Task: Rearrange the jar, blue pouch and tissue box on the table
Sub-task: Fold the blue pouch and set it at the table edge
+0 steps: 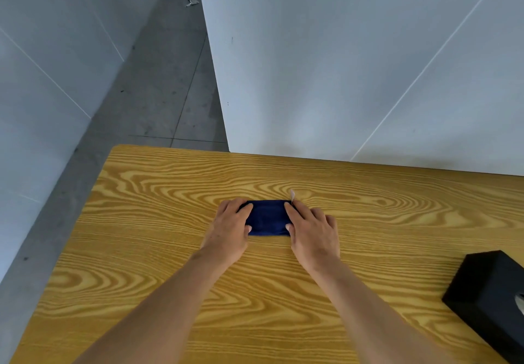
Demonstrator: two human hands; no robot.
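A dark blue pouch (pixel 268 217) lies flat on the wooden table (pixel 158 222), a little beyond its middle, with a small pale tag sticking up at its far right corner. My left hand (pixel 229 231) grips its left end, fingers over the top and thumb at the near edge. My right hand (pixel 310 234) grips the right end the same way, index finger on top and thumb at the near edge. The black tissue box (pixel 487 301) sits at the table's right edge, partly cut off by the frame. No jar is in view.
White wall panels stand right behind the table's far edge. Grey floor shows to the left, past the table's left edge. Bare wood surrounds the pouch on all sides.
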